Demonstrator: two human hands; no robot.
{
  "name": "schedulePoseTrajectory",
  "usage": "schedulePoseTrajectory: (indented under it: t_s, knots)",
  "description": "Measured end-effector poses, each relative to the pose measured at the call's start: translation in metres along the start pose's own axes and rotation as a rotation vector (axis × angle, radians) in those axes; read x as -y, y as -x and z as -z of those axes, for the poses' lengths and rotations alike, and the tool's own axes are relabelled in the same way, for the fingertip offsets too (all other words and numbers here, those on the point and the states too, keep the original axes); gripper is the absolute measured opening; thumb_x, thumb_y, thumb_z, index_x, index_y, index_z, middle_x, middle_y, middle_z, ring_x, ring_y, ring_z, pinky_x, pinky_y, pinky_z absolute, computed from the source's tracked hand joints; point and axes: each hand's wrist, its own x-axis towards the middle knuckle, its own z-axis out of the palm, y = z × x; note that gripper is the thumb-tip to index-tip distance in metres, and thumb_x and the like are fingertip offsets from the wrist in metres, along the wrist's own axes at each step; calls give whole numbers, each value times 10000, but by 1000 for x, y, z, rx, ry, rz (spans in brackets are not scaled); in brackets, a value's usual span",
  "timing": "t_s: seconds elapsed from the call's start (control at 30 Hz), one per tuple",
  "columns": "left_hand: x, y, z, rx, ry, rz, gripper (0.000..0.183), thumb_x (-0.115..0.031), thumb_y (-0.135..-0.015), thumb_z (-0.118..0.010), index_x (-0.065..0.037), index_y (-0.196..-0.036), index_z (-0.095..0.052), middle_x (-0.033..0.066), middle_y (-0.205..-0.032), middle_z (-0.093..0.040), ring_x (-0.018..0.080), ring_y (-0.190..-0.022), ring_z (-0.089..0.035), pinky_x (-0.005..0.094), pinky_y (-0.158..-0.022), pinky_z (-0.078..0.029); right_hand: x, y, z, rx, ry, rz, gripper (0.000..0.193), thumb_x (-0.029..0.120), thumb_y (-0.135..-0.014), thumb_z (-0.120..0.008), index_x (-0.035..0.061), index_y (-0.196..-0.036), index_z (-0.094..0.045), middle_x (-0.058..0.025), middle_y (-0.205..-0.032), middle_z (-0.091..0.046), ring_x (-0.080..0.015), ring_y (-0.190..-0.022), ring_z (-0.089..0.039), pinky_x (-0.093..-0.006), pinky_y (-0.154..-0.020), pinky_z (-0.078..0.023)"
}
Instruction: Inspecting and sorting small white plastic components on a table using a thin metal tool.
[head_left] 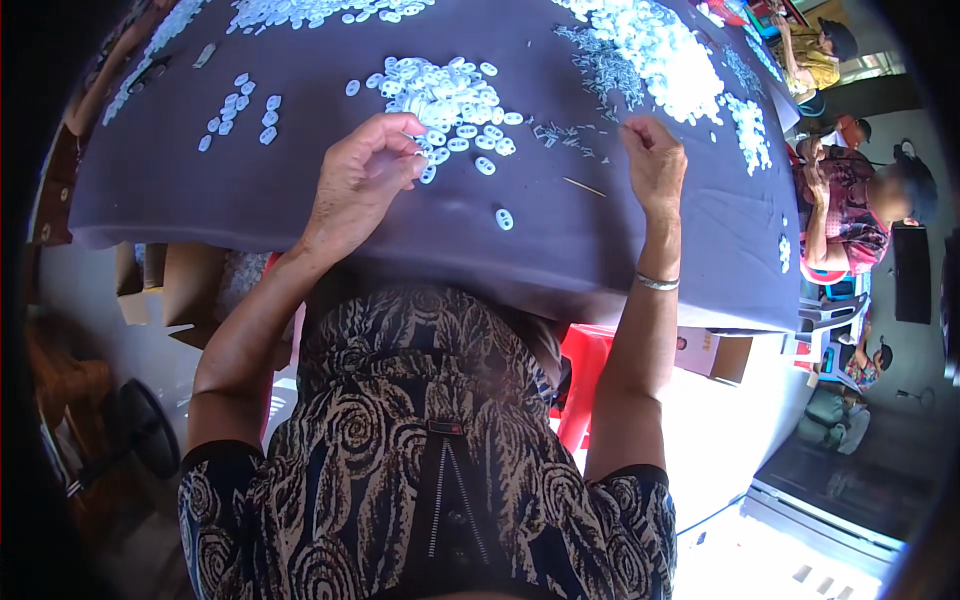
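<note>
My left hand (362, 180) is over the dark tablecloth, its thumb and fingers curled toward each other at the near left edge of a pile of white oval two-holed plastic pieces (445, 95). White pieces lie right by its fingertips, and whatever it pinches does not show clearly. Farther right, my right hand (655, 165) has its fingertips pressed together beside scattered small grey pins (565, 134). Anything inside that pinch is too small to make out. One loose white piece (504, 219) and a thin yellowish stick (584, 187) lie between the hands.
The dark-covered table (250, 200) carries smaller groups of white pieces (230, 105) at left. A larger white heap (660, 60) and a mass of grey pins (605, 65) are at far right. Cardboard boxes (195, 285) stand under the table. Another person (850, 200) sits at right.
</note>
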Motion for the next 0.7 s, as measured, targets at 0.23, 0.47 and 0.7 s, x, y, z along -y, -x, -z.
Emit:
schedulePoseTrajectory:
  t_s: [0.23,0.47,0.7]
  knots:
    - [-2,1,-2,17,13,13,248,-2,-832,-613,-44,-1072,-567,3,-842,-574,63,-772,-546,217,-655,-468,-10,-10,-15,213,221,54,118,128,-782,-661,45,-850,-615,-118,-821,-613,-302,-771,-619,-379,-677,-482]
    - [2,1,-2,1,34,11,254,26,-833,-596,-41,-1074,-554,-1,-813,-561,46,-717,-524,190,-618,-451,-13,-8,-19,191,239,169,114,109,-813,-628,17,-864,-583,-108,-744,-580,-210,-682,-589,-337,-646,-463]
    - [13,0,-2,51,102,-2,276,23,-849,-594,-57,-1107,-540,-5,-832,-551,44,-737,-525,196,-635,-461,80,20,-18,290,-453,-77,44,40,-875,-571,35,-859,-612,25,-767,-564,-48,-629,-448,-184,-558,-359]
